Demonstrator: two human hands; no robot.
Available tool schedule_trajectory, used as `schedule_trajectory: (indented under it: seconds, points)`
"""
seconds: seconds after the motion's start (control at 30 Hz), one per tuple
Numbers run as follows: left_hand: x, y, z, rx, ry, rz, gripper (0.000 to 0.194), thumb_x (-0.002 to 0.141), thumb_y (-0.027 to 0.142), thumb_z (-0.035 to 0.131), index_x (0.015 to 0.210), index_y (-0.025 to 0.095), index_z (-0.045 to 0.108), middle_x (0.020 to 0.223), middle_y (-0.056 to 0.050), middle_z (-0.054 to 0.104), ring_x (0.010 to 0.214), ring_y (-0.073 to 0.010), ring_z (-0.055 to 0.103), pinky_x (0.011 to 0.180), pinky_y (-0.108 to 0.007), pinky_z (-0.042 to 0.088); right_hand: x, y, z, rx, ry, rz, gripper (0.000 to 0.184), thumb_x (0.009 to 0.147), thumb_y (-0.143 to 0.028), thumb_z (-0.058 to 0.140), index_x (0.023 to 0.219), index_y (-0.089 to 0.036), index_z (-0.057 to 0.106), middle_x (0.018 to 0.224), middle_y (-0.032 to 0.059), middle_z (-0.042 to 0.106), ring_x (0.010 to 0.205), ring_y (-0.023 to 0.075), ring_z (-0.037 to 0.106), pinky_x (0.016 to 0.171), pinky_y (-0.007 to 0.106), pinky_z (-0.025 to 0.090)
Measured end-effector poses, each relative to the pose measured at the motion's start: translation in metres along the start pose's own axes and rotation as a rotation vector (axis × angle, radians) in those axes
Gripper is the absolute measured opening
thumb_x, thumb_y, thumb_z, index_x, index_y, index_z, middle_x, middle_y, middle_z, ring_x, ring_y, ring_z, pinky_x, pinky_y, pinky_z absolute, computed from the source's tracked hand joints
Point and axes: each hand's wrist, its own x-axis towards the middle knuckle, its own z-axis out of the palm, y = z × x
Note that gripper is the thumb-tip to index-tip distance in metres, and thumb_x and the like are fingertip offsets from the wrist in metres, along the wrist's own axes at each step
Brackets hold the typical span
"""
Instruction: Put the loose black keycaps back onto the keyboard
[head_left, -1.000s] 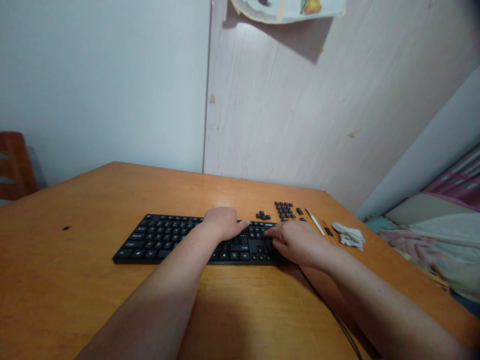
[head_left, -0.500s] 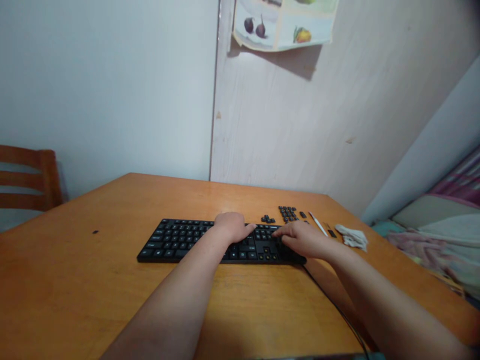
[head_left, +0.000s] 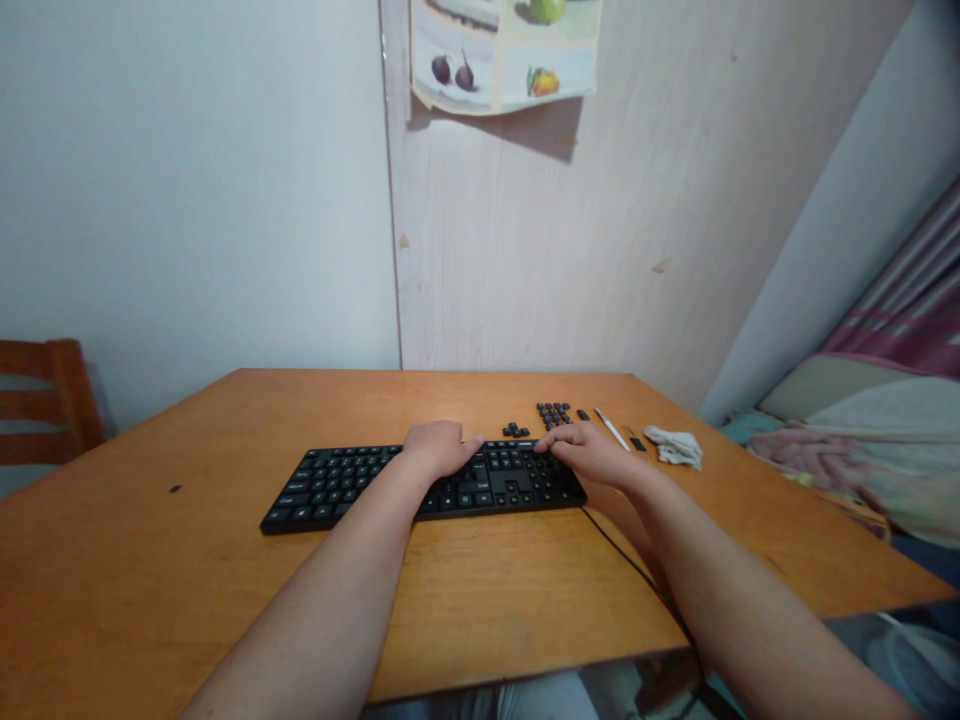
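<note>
A black keyboard (head_left: 330,490) lies on the wooden table. Bare key sockets show in its arrow and number-pad areas. My left hand (head_left: 436,447) rests over the keyboard's middle, with the thumb along its far side; the other fingers are bent over the far edge and mostly hidden. At the far right corner, my right hand (head_left: 589,450) has its fingers stretched toward the keyboard's top edge. No object shows between them. Just behind the keyboard lie a small cluster of loose keycaps (head_left: 516,431) and a larger block of keycaps (head_left: 554,415).
To the right are a longer keycap (head_left: 583,414), a white pen-like stick (head_left: 613,429), a small dark tool (head_left: 637,444) and a crumpled white cloth (head_left: 675,446). A black cable (head_left: 634,563) runs off the near edge. A small dark piece (head_left: 175,489) lies far left.
My right hand has shifted from the number-pad keys to the keyboard's far edge, uncovering bare sockets. My left hand keeps its place on the keyboard. The camera view has tilted and shifted.
</note>
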Motion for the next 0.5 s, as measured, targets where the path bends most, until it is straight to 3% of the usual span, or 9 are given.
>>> schedule_trajectory:
  seconds: [0.23,0.37,0.5]
  points:
    - [0.000,-0.001,0.002,-0.149,0.032,0.090,0.058,0.090,0.063,0.036,0.099,0.018,0.071,0.102,-0.012,0.074,0.092,-0.0235,0.068,0.073,-0.030,0.047,0.007,0.031,-0.005,0.040,-0.030,0.048,0.017,0.081,-0.027,0.049,0.074,-0.016,0.061,0.071,0.0009,0.060,0.069,0.0147,0.053,0.062,0.025,0.039]
    - [0.005,0.001,0.002,-0.249,-0.020,0.153,0.052,0.087,0.061,0.043,0.091,0.016,0.070,0.091,-0.009,0.074,0.082,-0.0212,0.066,0.066,-0.028,0.044,0.008,0.043,-0.006,0.051,-0.106,0.094,0.022,0.081,-0.034,0.054,0.065,-0.019,0.052,0.060,-0.0030,0.048,0.059,0.0129,0.045,0.054,0.025,0.031]
    - [0.012,0.003,0.000,-0.300,-0.069,0.161,0.051,0.082,0.063,0.051,0.091,0.016,0.070,0.092,-0.008,0.073,0.081,-0.0221,0.065,0.065,-0.029,0.043,0.009,0.049,-0.004,0.079,-0.195,0.125,0.026,0.078,-0.037,0.062,0.062,-0.019,0.051,0.059,-0.0025,0.050,0.058,0.0130,0.044,0.053,0.026,0.030]
